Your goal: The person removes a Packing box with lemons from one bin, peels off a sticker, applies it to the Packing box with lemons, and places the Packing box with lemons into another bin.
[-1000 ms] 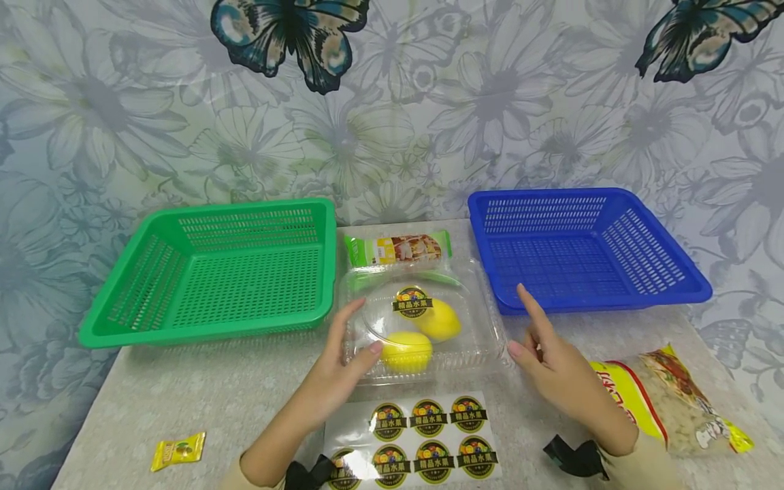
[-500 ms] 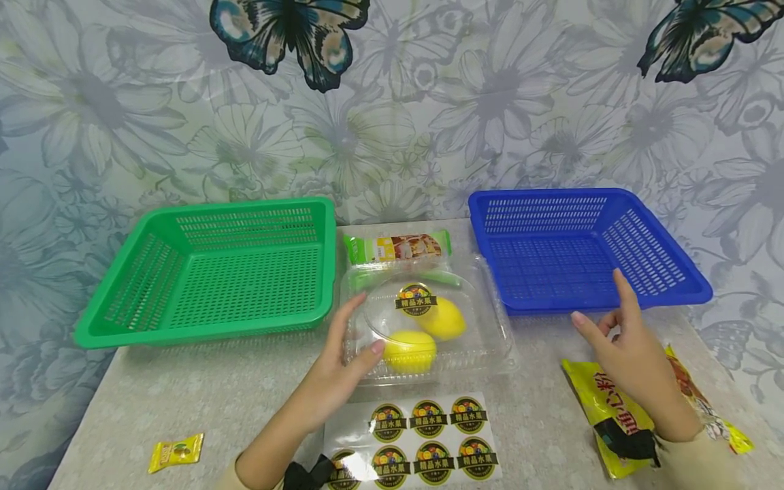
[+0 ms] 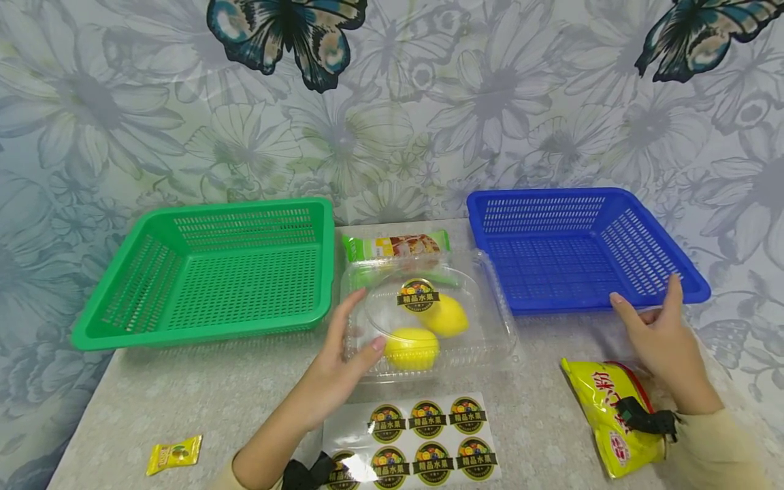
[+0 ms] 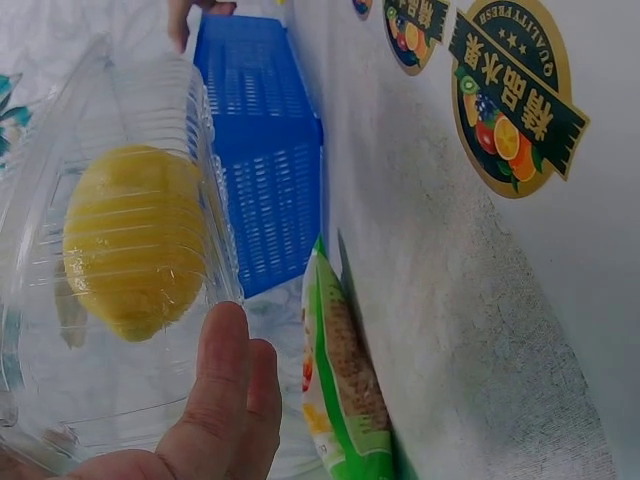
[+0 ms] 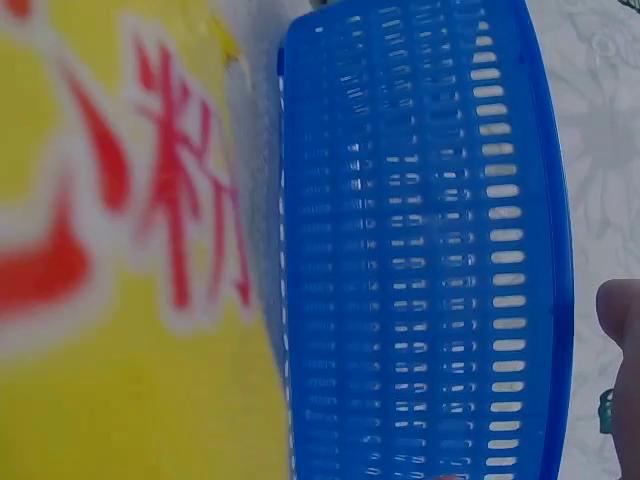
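My left hand point(image 3: 346, 354) grips the left side of a clear plastic clamshell box point(image 3: 484, 340), thumb at its front corner. Two yellow lemons point(image 3: 412, 348) lie inside, and a round black-and-gold fruit sticker point(image 3: 418, 295) is on the lid. In the left wrist view, fingers point(image 4: 222, 370) are against the box wall beside a lemon point(image 4: 135, 240). My right hand point(image 3: 667, 347) holds nothing, thumb and index finger spread apart, overlapping the front right rim of the blue basket point(image 3: 551, 303). Below it lies a yellow food bag point(image 3: 612, 408), partly hidden by the wrist strap.
A green basket point(image 3: 245, 333) stands at the left. Behind the clear box lies a green snack packet point(image 3: 398, 246). The sticker sheet point(image 3: 410, 439) is in front of the box, and a small yellow wrapped candy point(image 3: 174, 454) at the front left.
My right hand has moved away from the clear box to the right, toward the blue basket's front right corner. The left hand keeps its hold, and the box has tilted slightly.
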`<action>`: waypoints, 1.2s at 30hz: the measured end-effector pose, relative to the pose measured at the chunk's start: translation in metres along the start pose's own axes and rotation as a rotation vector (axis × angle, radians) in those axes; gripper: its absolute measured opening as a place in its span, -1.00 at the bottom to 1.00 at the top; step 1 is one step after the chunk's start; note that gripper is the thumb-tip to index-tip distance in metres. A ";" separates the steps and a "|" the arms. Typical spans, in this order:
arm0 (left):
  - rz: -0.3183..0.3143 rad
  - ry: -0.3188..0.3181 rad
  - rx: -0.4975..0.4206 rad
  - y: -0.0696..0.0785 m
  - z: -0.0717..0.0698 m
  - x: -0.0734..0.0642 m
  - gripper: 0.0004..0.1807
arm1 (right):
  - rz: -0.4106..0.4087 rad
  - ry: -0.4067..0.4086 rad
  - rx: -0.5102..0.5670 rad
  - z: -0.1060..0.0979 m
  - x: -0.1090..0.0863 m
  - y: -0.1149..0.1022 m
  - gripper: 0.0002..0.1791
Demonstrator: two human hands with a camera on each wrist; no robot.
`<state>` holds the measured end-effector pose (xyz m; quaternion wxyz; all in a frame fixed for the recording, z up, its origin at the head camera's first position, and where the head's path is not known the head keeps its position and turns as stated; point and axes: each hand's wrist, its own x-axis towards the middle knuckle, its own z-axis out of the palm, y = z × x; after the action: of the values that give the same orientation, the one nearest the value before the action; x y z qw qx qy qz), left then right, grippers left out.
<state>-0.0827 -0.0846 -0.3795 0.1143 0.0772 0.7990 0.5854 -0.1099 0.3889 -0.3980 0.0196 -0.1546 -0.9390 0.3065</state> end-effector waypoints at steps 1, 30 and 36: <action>0.003 0.002 -0.002 0.000 0.000 0.000 -0.20 | 0.011 -0.013 -0.001 -0.001 0.002 0.001 0.17; -0.002 -0.045 -0.095 0.022 0.005 0.013 -0.21 | 0.130 -0.124 0.115 -0.012 0.019 0.009 0.29; 0.003 -0.050 -0.075 0.028 0.003 0.014 -0.21 | 0.139 -0.122 0.092 -0.011 0.021 0.010 0.30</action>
<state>-0.0954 -0.0703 -0.3551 0.1360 0.0888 0.7732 0.6130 -0.1254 0.4087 -0.3962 -0.0518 -0.1994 -0.9105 0.3586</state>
